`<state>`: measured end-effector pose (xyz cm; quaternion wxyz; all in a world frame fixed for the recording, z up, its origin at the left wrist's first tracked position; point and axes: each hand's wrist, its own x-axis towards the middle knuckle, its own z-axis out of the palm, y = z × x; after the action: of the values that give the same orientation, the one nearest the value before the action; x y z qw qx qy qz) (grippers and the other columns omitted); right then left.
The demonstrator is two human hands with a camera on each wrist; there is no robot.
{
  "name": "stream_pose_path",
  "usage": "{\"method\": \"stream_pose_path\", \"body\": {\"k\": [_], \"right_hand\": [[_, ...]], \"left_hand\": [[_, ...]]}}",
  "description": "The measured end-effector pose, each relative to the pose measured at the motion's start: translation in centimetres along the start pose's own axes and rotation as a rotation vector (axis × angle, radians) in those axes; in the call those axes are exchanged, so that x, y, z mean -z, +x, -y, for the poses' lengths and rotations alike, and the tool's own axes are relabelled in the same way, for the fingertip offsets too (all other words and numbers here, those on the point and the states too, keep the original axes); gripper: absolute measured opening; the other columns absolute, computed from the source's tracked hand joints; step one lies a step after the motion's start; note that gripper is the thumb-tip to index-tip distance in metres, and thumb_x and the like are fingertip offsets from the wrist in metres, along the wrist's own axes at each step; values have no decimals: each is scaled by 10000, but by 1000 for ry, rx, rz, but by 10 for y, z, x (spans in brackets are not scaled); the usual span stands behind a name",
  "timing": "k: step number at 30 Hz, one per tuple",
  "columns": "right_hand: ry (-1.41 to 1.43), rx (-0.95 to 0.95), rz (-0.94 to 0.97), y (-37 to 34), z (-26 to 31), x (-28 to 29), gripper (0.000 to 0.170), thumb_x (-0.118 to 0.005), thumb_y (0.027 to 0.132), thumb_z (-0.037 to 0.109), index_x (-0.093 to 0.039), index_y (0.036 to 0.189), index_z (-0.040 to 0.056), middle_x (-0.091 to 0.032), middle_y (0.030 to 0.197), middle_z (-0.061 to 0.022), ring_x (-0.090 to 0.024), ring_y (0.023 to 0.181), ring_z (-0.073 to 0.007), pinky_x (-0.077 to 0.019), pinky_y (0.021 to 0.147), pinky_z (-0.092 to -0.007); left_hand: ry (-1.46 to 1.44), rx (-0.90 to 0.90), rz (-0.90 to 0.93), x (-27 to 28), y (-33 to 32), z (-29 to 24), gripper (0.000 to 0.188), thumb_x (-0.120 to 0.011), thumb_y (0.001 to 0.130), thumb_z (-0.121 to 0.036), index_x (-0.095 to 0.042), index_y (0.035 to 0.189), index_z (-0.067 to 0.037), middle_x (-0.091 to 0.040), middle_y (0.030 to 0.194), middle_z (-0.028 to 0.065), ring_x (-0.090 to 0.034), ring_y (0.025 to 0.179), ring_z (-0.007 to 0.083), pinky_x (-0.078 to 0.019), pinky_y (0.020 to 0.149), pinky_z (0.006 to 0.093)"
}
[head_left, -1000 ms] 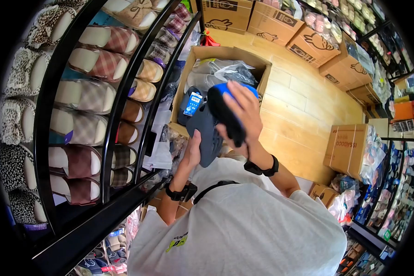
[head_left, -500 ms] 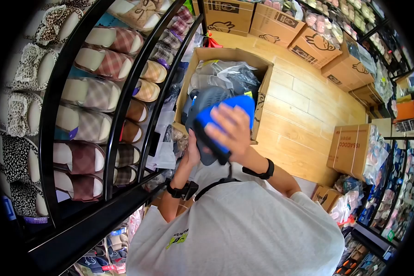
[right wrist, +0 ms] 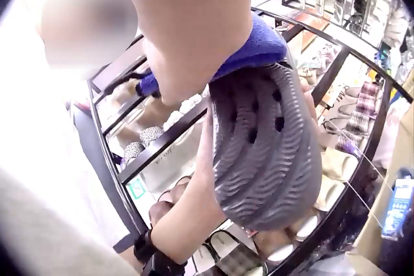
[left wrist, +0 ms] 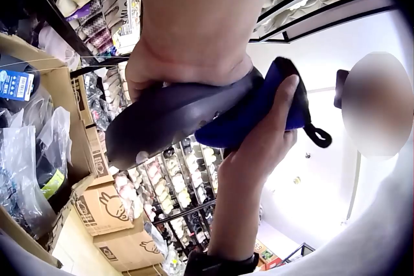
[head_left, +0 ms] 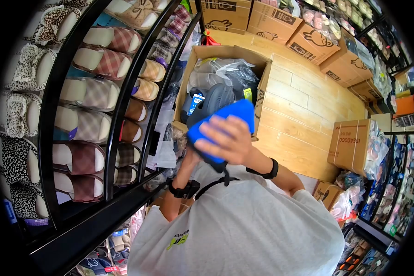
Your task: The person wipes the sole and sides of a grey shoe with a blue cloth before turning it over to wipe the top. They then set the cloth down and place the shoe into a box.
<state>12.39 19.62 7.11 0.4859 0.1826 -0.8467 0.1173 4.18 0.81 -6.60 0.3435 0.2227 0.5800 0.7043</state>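
A dark grey clog [head_left: 216,99] [left wrist: 155,121] is held by the left hand [head_left: 189,158] [left wrist: 191,69], mostly hidden in the head view. Left fingers [right wrist: 310,98] wrap the clog's side in the right wrist view, which shows its ridged, holed surface [right wrist: 265,159]. The right hand [head_left: 227,140] [left wrist: 259,150] grips a blue cloth pad [head_left: 239,114] [left wrist: 236,127] with black edging and loop, its fingers spread over the top and its thumb along the side. The pad [right wrist: 259,46] lies against or very near the clog's end; exact contact is unclear.
An open carton [head_left: 261,92] beyond the hands holds plastic-wrapped footwear and a dark shoe with a blue tag [head_left: 195,102]. Black-framed racks of slippers [head_left: 96,94] stand at left. More cartons [head_left: 313,43] line the wooden floor [head_left: 299,106].
The right hand has brought the blue pad down and left over the clog, turning its blue face upward. It now covers the clog's near part and much of the left hand.
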Motion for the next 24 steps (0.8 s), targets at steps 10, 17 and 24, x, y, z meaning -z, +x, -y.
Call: {"method": "stream_pose_path", "body": {"k": [10, 17, 24], "right_hand": [[242, -513, -262, 11, -5, 2, 378, -621, 956, 180, -705, 1324, 153, -647, 1411, -158, -616, 1279, -376, -459, 1067, -484], [29, 155, 80, 0, 14, 9, 341, -609, 993, 167, -722, 1300, 265, -713, 1331, -10, -656, 1230, -197, -413, 1113, -395], [239, -475, -249, 11, -11, 5, 579, -814, 842, 374, -689, 1343, 112, -646, 1406, -163, -609, 1279, -392, -458, 1064, -505]], "left_hand": [[106, -63, 98, 12, 4, 11, 817, -258, 1080, -674, -430, 1509, -1, -568, 1418, 114, -554, 1302, 236, -449, 1114, 372], [-82, 37, -22, -7, -15, -17, 806, -240, 1092, -652, -415, 1524, 6, -556, 1442, 115, -541, 1321, 242, -410, 1151, 384], [-136, -47, 71, 8, -14, 13, 797, -212, 1098, -645, -420, 1526, -5, -554, 1454, 101, -541, 1318, 226, -397, 1169, 381]]}}
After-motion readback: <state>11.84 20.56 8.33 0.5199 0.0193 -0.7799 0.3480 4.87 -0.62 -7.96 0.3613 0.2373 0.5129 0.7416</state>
